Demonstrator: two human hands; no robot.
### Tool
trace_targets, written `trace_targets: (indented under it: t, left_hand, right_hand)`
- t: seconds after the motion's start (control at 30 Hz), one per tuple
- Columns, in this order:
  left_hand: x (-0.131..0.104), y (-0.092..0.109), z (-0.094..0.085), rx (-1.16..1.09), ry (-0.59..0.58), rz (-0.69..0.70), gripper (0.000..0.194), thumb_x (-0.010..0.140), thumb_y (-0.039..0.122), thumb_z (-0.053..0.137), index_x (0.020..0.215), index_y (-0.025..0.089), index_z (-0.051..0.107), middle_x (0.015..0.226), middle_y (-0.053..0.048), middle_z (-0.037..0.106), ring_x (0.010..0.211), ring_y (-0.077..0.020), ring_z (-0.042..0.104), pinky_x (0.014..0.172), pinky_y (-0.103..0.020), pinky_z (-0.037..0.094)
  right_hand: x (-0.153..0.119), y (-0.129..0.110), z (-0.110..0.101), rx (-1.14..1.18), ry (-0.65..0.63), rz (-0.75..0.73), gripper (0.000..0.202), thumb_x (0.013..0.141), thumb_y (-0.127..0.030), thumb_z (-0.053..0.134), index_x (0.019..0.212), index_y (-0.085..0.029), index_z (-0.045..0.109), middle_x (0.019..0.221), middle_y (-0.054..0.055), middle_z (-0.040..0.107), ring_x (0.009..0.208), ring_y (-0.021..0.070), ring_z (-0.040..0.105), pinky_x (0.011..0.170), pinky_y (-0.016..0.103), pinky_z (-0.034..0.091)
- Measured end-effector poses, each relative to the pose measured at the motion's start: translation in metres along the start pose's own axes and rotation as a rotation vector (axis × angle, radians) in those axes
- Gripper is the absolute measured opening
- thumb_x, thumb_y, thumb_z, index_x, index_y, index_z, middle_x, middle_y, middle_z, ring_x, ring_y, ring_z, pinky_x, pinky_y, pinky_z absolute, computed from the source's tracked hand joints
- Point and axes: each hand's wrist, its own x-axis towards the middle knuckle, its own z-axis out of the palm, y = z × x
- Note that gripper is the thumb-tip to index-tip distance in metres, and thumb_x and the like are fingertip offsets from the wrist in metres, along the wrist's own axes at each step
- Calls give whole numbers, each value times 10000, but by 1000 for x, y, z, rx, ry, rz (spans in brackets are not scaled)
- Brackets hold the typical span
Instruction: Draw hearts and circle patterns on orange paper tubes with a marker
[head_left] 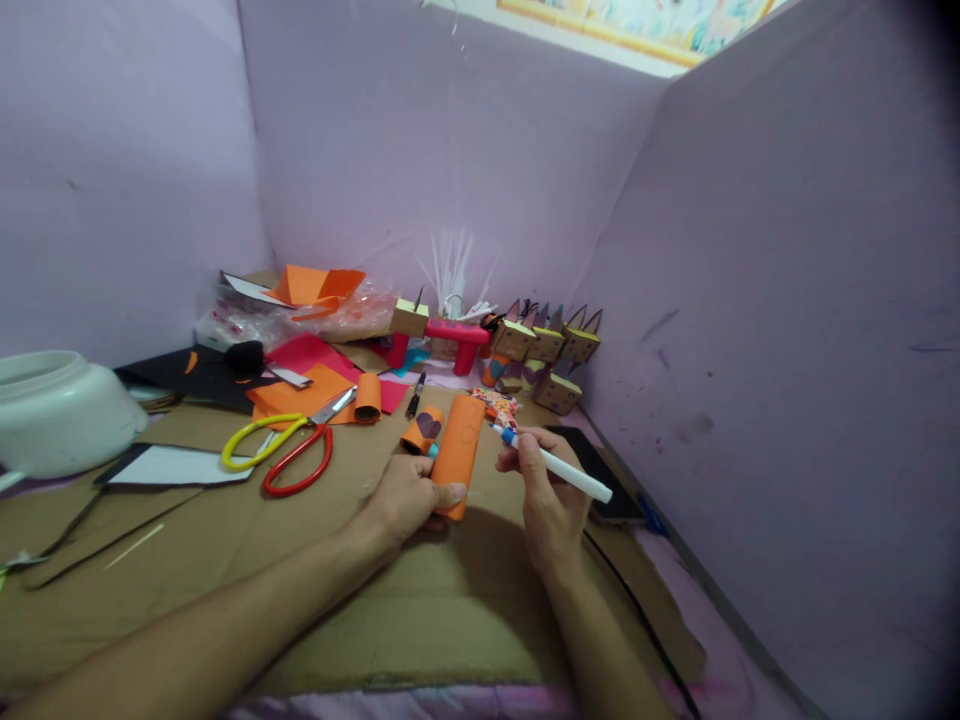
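Orange tube and white marker in hand

Beside the scissors (298, 445), the left hand (411, 497) grips the orange tube (459, 455); the right hand (551, 490) pinches the white marker (562, 470).

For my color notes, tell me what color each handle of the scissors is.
One yellow, one red; the forward head view shows the scissors best.

Scissors (298, 457): shiny metal blades, smooth plastic loops. Big sheet (300, 620): dull brown cardboard. Orange tube (459, 455): smooth paper. Bag (367, 305): shiny, crinkly clear plastic.
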Motion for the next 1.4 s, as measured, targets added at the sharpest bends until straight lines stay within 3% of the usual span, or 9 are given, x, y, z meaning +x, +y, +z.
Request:
trace_targets:
  t: [0.13, 0.3, 0.43, 0.57, 0.77, 0.93, 1.07, 1.4]
  left_hand:
    - [-1, 2, 0, -102, -49, 23, 345, 489, 313, 739, 719, 93, 608, 623, -61, 636, 522, -141, 577, 478, -245, 460]
    - [-3, 1, 0, -133, -158, 51, 366, 517, 344, 730, 743, 91, 592, 637, -48, 621, 516, -132, 575, 510, -267, 485]
    - [-5, 1, 1, -112, -225, 46, 441, 527, 339, 735, 866, 102, 584, 712, -49, 640, 544, -130, 595, 500, -239, 472]
    - [-4, 0, 0, -74, -160, 51, 449, 533, 301, 728, 900, 98, 568, 703, -58, 655, 551, -139, 600, 492, -237, 469]
    - [2, -4, 2, 24, -90, 12, 281, 562, 219, 686, 785, 102, 562, 611, -42, 639, 462, -129, 561, 454, -243, 441]
    - [-1, -1, 7, 98, -62, 60, 234, 544, 173, 683, 741, 122, 568, 542, 16, 579, 466, -129, 540, 445, -242, 438]
    - [-2, 0, 7, 126, -40, 69, 226, 546, 179, 678, 741, 127, 577, 552, 14, 580, 477, -133, 539, 438, -238, 428]
    - [-2, 0, 7, 130, -44, 75, 227, 524, 193, 698, 706, 128, 580, 514, 32, 541, 456, -113, 494, 437, -227, 403]
  right_hand:
    - [1, 5, 3, 88, -23, 186, 266, 783, -353, 586, 973, -169, 561, 746, 25, 647, 678, 175, 642, 650, 335, 527]
    - [-2, 5, 7, 199, -291, 392, 394, 635, -238, 713, 967, -205, 503, 858, 27, 658, 783, 191, 637, 706, 325, 506]
    - [-3, 6, 6, 241, -254, 424, 364, 626, -206, 711, 936, -202, 520, 803, -2, 644, 717, 161, 612, 647, 279, 480]
    - [0, 8, 4, 220, -297, 401, 315, 672, -273, 702, 944, -190, 565, 824, 14, 660, 741, 164, 617, 689, 294, 481]
    - [5, 7, -5, 134, 50, 166, 371, 845, -457, 473, 1006, -157, 623, 721, 34, 651, 623, 154, 603, 613, 308, 485]
    - [-3, -2, -6, -77, -67, -78, 213, 844, -344, 529, 870, -172, 652, 569, -21, 562, 535, 126, 540, 551, 268, 433]
    - [-6, -7, -2, -51, -45, -63, 96, 805, -278, 584, 820, -185, 564, 569, -34, 583, 503, 122, 552, 515, 250, 427]
    - [-3, 3, -1, -102, -55, -81, 145, 824, -305, 563, 761, -175, 555, 554, -28, 576, 492, 116, 545, 500, 237, 421]
